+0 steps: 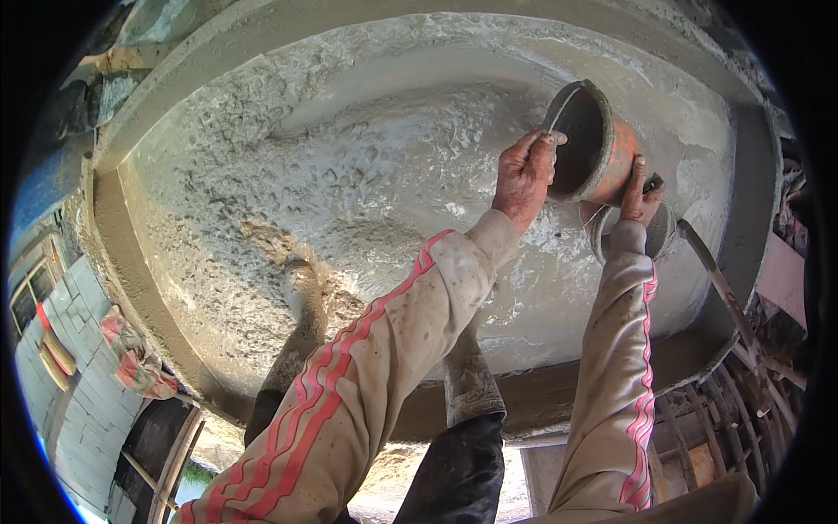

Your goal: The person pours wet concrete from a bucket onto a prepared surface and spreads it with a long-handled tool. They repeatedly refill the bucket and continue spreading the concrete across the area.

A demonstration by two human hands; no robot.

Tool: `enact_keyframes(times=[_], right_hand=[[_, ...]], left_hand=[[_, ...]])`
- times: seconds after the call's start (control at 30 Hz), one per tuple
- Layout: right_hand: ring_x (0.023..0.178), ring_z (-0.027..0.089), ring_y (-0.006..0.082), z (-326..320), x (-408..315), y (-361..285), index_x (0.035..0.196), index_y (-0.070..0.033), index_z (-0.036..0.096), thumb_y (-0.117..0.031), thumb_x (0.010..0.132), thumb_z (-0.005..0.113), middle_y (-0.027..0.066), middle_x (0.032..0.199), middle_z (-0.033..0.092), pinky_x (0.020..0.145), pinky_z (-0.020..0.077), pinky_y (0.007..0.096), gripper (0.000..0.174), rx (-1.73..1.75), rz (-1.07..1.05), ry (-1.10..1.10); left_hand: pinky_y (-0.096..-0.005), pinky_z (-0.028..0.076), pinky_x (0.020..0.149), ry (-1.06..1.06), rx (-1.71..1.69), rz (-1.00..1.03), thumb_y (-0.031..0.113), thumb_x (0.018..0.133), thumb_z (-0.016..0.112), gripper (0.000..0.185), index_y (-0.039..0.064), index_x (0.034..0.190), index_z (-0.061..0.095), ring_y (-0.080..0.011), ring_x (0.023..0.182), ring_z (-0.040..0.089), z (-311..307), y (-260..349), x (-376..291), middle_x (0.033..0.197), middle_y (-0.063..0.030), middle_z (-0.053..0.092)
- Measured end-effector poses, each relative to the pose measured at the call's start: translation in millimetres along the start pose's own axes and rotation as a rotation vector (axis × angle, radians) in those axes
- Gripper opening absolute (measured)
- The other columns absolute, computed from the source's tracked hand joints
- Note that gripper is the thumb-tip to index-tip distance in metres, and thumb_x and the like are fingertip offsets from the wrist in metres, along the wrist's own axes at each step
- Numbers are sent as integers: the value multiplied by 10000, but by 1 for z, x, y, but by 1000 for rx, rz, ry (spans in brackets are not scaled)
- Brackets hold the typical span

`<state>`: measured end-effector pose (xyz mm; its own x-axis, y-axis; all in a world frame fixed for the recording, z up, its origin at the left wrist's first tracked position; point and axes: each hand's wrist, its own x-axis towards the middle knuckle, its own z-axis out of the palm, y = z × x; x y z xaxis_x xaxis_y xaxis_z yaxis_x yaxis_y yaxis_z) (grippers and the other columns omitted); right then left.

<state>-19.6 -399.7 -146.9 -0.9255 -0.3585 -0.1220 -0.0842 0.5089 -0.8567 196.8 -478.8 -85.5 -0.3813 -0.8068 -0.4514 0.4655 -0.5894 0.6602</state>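
My left hand [526, 175] grips the thin bail handle of an orange bucket [625, 154], close to its mortar-caked rim. The bucket is tilted on its side, its dark mouth facing left, above a trough floor coated in wet grey cement mix [314, 150]. My right hand [641, 200] holds the bucket's outer wall towards its base, fingers spread along it; part of the grip is hidden. Behind my right wrist a second bucket [662, 229], also smeared grey, sits on the floor of the trough, partly covered by my hand and sleeve.
The raised trough wall [154, 281] curves round the mix. My muddy boots [304, 288] stand inside it. A long wooden handle [717, 281] leans over the right wall. Beyond the left wall lie a crumpled sack [137, 360] and pale blocks [85, 406]. Wooden slats [713, 419] lie lower right.
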Motion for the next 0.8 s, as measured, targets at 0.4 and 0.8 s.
enact_keyframes(times=[0.4,0.8], right_hand=[[1066,568,249,268,-235,-77,1260,31,518,-427,793,738,176,1203,589,932,439,338,690,-51,-67,-425],[1140,518,251,380,-558,-62,1264,-12,528,-435,849,675,181,1227,563,963,401,337,611,390,919,-872]], left_hand=[[-327,410,586,271,-214,-51,284,979,524,215,87,903,565,-100,593,376,-402,150,-65,661,33,409],[-220,262,491,540,589,-75,285,1023,402,324,61,805,486,-45,575,296,-400,411,-255,664,33,372]])
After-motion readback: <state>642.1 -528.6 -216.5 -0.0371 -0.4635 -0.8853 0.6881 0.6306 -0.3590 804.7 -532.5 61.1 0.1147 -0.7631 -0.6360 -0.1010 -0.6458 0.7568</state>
